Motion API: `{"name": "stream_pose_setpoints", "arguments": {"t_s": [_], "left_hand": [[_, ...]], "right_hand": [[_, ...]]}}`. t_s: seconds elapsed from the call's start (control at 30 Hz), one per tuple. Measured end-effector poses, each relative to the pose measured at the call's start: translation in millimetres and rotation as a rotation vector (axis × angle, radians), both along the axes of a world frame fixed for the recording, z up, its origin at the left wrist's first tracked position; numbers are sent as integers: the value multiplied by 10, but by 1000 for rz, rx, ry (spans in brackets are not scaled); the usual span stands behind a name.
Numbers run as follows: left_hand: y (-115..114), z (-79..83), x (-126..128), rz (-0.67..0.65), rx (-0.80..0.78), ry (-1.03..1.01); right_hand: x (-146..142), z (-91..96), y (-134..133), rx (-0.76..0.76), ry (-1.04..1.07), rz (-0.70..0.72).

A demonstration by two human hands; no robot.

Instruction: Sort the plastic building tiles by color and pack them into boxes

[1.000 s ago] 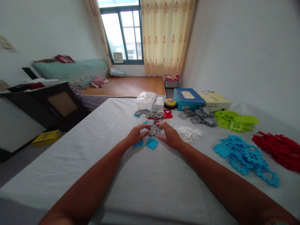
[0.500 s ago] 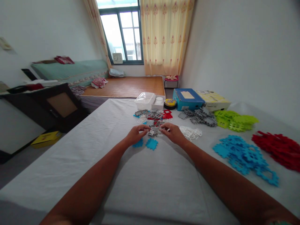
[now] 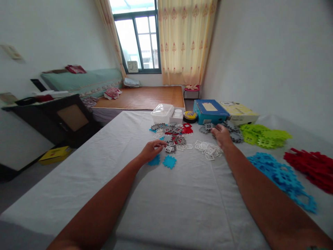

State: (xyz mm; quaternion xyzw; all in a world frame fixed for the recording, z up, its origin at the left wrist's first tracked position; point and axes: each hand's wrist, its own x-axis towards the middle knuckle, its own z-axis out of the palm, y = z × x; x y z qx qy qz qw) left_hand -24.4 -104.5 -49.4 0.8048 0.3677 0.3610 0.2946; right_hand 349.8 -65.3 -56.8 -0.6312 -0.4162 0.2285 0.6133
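My left hand (image 3: 151,151) is closed in a pinch at the edge of a small white window-frame piece (image 3: 168,149), which lies over a grey toothed plate. My right hand (image 3: 221,135) reaches into the pile of grey toothed plates (image 3: 235,136), its thumb and fingers on a grey window-cut plate (image 3: 208,127). Just in front of my left hand lie a blue toothed plate (image 3: 169,161) and a second blue plate (image 3: 154,160), partly hidden by that hand. Beyond are mixed grey, red and white pieces (image 3: 174,130). White window frames (image 3: 208,149) form a heap left of my right forearm.
Piles of lime-green (image 3: 262,135), blue (image 3: 281,175) and red plates (image 3: 310,166) lie to the right. A clear plastic box (image 3: 161,113), a round yellow-black tin (image 3: 190,116), a blue box (image 3: 212,113) and a yellow box (image 3: 239,113) line the table's back.
My right hand has moved right and away from the mixed pieces to the grey pile. My left hand stays by the white window frame. The view has shifted slightly.
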Motion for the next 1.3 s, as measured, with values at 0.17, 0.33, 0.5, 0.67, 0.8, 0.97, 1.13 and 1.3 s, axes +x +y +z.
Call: {"name": "stream_pose_setpoints", "arguments": {"t_s": [0.17,0.33,0.5,0.67,0.8,0.97,1.13,1.3], "left_hand": [[27,2,-29,64,183,92],[91,-56,-77,113,318,225],[121,-135,-110,75,309,400],[113,-138,-104,156,377,387],[112,-170,-100,165,384,429],[107,-169,-97,105,363,456],[94,-135,-100,103,334,493],[99,-153,-98,99,332,503]], "right_hand": [[-131,36,-95,30,-119,-38],[-704,162,-344,67,-323,359],[-1221,90,-599,152,-728,681],[-1351,-83,-699,95,-993,649],[-1369,-85,-754,179,-1024,755],[-1377,-14,-771,289,-956,929],[-1328,-54,-712,193,-981,677],[-1320,-124,-716,151,-1097,707]]}}
